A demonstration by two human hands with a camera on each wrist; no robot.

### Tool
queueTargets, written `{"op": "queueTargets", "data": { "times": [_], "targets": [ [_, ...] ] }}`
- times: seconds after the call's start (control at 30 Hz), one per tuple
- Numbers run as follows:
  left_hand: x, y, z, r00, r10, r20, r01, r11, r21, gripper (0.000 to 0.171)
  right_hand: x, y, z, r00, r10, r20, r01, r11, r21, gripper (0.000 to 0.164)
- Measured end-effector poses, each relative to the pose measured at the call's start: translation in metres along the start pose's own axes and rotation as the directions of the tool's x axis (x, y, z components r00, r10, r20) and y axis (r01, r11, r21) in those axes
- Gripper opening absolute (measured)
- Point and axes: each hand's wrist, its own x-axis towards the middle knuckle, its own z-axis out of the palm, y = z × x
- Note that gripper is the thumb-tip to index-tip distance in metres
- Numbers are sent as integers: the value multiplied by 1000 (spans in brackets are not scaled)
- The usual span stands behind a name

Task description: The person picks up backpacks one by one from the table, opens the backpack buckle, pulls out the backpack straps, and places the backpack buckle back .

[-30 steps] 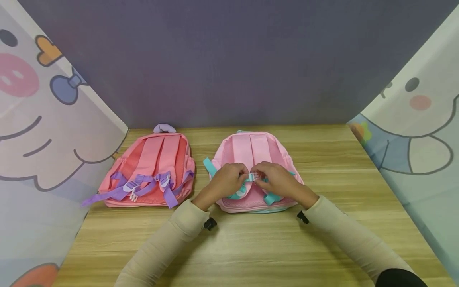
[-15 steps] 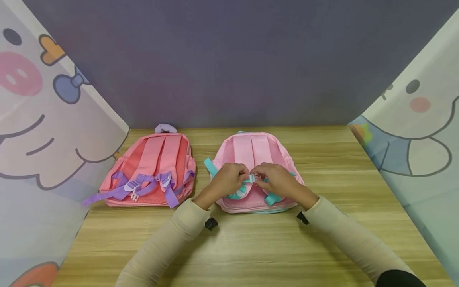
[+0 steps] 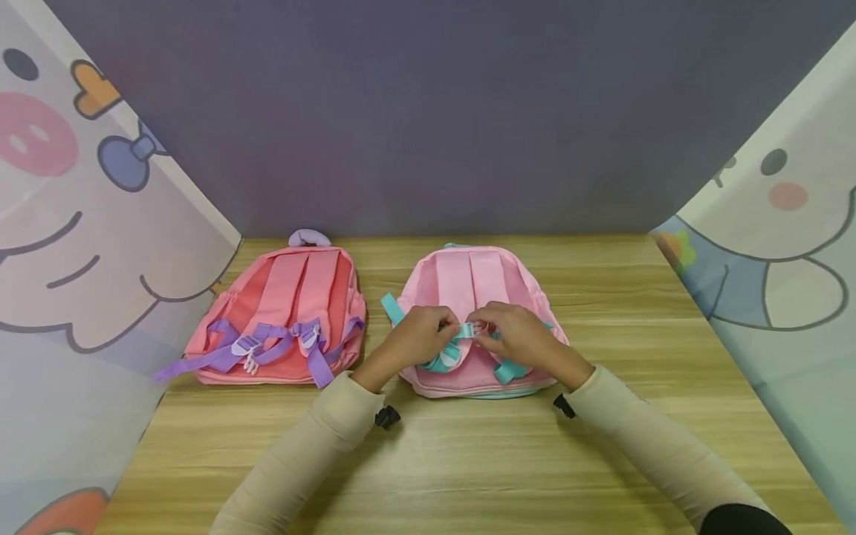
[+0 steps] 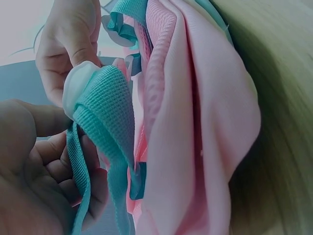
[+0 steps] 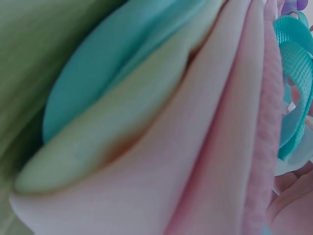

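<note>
A light pink backpack (image 3: pixel 491 375) lies back side up on the table, with pink shoulder straps and teal webbing (image 3: pixel 444 360). Over its middle, a whitish side-release buckle (image 3: pixel 471 330) sits between both hands. My left hand (image 3: pixel 417 338) pinches the teal strap just left of that buckle; in the left wrist view, a loose strap end (image 4: pixel 80 176) hangs by its palm. My right hand (image 3: pixel 521 338) pinches the buckle's right side, its fingertips partly hiding it. Whether the buckle halves are fully joined cannot be made out. The right wrist view mostly shows the backpack's side (image 5: pixel 195 161).
To the left lies a coral backpack (image 3: pixel 281 319) with purple webbing (image 3: pixel 217 360), a white buckle (image 3: pixel 250 362) and a lilac handle (image 3: pixel 309 238). A dark panel (image 3: pixel 441 119) stands behind the wooden table (image 3: pixel 481 468). Cartoon-printed sheets (image 3: pixel 796 253) flank both sides.
My left hand has shifted slightly left, and more teal strap shows between its fingertips and the buckle. The right hand stays about where it was; both backpacks lie as before.
</note>
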Motion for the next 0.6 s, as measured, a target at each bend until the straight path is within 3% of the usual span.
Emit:
{"op": "queueTargets", "data": {
  "times": [0.6],
  "targets": [
    [3, 1, 1, 1000, 23, 14, -23, 1000, -12, 17, -1, 2, 1, 1000, 10, 8, -10, 1000, -6, 25]
  ]
}}
